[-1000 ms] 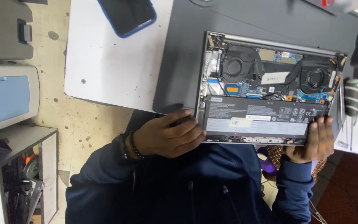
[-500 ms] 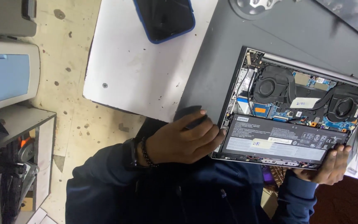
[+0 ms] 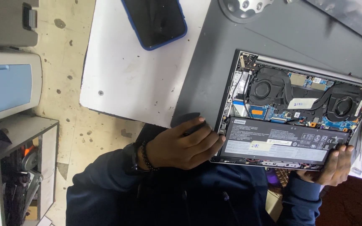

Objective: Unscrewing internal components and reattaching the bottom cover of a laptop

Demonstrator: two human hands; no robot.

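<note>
Both hands grip the opened laptop (image 3: 292, 125): left hand (image 3: 181, 144) and right hand (image 3: 329, 165) fingers closed on its near corners, now drawn closer across the surface (image 3: 214, 54)

Left hand (image 3: 181, 144) curls fingers in a firm grip; right hand (image 3: 331, 167) clasps likewise, thumb up.

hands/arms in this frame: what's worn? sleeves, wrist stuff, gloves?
Both hands are bare, no gloves. The left hand comes out of a dark navy long sleeve, with a dark beaded bracelet and a dark band beside it at the wrist. The right hand has the same navy sleeve; no wristwear is visible there.
</note>
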